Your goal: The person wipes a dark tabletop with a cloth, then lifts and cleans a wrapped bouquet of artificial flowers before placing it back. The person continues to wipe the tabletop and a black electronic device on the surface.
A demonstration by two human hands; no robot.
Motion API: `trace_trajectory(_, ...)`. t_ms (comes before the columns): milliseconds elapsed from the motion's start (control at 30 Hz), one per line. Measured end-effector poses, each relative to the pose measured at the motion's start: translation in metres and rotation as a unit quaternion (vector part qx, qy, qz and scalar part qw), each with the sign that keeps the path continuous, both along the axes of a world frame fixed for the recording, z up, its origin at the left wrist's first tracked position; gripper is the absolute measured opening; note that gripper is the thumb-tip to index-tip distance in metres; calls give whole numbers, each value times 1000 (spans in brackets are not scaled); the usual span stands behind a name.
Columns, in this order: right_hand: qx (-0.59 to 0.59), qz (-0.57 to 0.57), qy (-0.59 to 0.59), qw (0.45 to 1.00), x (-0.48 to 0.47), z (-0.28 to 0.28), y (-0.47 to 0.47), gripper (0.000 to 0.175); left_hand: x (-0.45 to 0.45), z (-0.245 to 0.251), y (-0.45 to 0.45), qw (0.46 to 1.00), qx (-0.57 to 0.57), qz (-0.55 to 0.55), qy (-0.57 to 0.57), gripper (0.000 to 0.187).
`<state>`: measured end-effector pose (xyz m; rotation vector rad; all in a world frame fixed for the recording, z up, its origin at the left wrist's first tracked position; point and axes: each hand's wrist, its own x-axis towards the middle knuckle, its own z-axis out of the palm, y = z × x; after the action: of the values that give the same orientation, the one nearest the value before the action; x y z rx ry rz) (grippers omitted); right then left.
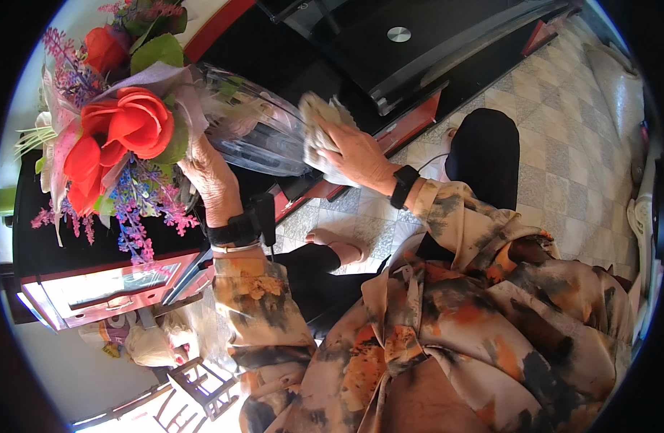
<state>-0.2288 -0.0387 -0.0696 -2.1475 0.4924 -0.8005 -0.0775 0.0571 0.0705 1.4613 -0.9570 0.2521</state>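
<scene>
A clear glass vase (256,130) lies tilted across the view, holding a bouquet of artificial flowers (126,124) with red blooms, green leaves and pink and purple sprigs. My left hand (210,173) is at the vase's neck, just under the flowers; its fingers are mostly hidden behind petals and wrapping. My right hand (353,151) presses a crumpled light cloth (321,130) against the base end of the vase. Black bands are on both wrists, and a pale bangle is on the left one.
A glossy black cabinet top (278,48) with red edges lies beyond the vase. A red-fronted cabinet (121,292) stands at lower left, with bags (153,341) and a wooden chair (202,387) past it. Tiled floor (548,130) spreads to the right.
</scene>
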Motion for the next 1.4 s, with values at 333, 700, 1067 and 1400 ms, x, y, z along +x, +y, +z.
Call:
trace_trajectory(333, 22, 36, -352, 935, 17, 92, -34, 49, 42, -19, 37, 983, 179, 27, 16, 58)
trace_trajectory(700, 0, -10, 40, 999, 15, 19, 10, 70, 25, -3, 10, 984, 115, 62, -123, 46)
trace_trajectory(1067, 145, 73, -326, 931, 17, 88, -33, 54, 29, 12, 26, 974, 140, 56, 170, 55)
trace_trajectory(1400, -48, 34, 26, 998, 18, 25, 3, 94, 47, -17, 8, 982, -13, -107, 156, 37)
